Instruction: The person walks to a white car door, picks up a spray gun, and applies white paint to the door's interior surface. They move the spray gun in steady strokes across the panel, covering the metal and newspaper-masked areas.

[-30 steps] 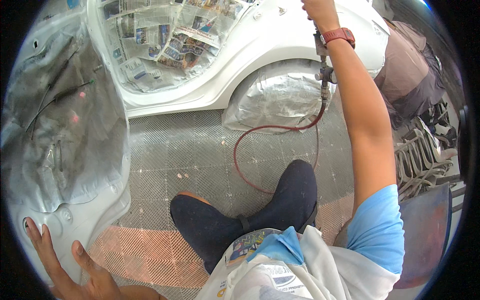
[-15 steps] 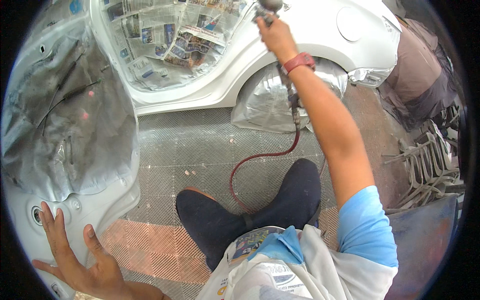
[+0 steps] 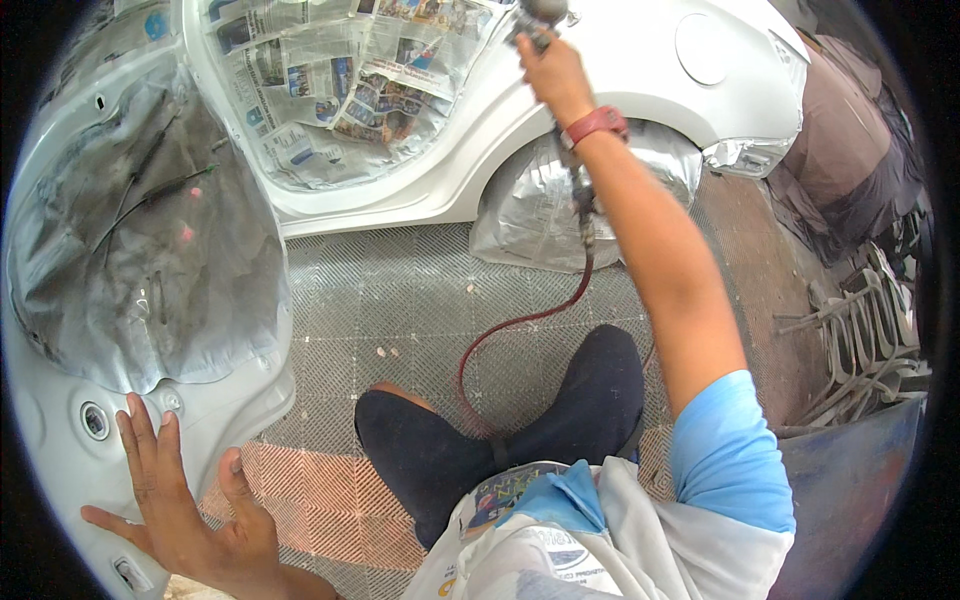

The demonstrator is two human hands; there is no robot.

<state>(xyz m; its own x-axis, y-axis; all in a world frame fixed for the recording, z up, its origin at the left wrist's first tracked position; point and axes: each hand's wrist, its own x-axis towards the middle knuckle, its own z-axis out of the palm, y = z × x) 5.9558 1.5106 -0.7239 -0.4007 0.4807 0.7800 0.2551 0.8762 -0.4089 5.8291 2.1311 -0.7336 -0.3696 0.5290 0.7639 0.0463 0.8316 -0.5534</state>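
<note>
My right hand [image 3: 562, 82] is wrapped round the grip of a spray gun [image 3: 545, 12] with a rounded grey cup, partly cut off at the top edge. It is held beside the white rear side panel of a car [image 3: 640, 50]. From below my wrist a dark red air hose [image 3: 525, 318] with metal fittings hangs down and curves toward my legs. My left hand [image 3: 195, 525] holds nothing; its fingers are spread over the lower part of an open white car door [image 3: 235, 405]. Whether the fingertips touch the door I cannot tell.
Newspaper sheets [image 3: 345, 95] mask the door opening. Silvery sheeting covers the wheel [image 3: 530, 200], and a grey plastic film [image 3: 180, 310] lines the door. Grey and orange floor tiles [image 3: 330, 500] lie below. At right are a draped cover [image 3: 840, 130] and stacked chairs [image 3: 850, 330].
The view has shifted slightly, so the door and car sit a little further right and lower. My left hand appears moved rightward, still spread; my right hand keeps its hold on the spray gun.
</note>
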